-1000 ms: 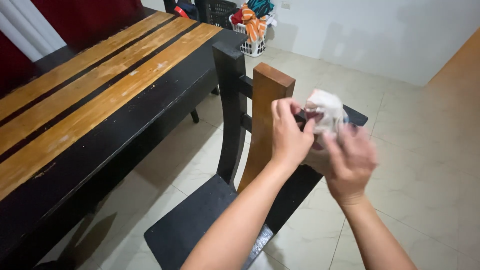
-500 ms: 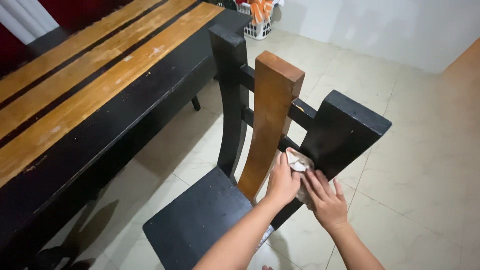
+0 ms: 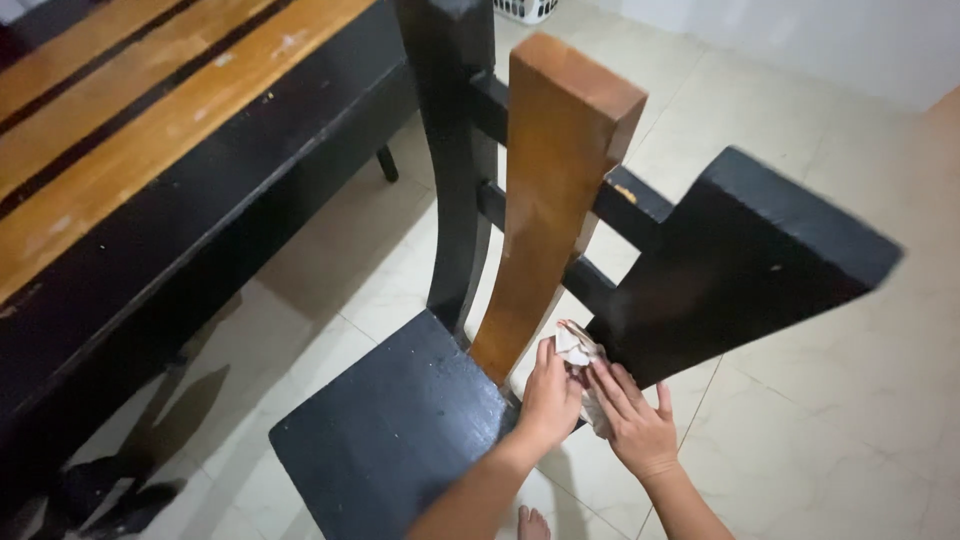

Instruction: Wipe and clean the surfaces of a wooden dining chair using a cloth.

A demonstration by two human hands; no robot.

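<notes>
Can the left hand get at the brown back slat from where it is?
Probably yes. The left hand sits at the foot of the brown slat, sharing a rag with the right hand, and nothing stands between.

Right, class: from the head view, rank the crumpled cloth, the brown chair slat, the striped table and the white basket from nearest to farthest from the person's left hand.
1. Crumpled cloth: touching the left hand, at its fingers.
2. Brown chair slat: just above the hand.
3. Striped table: far to the left.
4. White basket: at the top edge, beyond the chair.
</notes>
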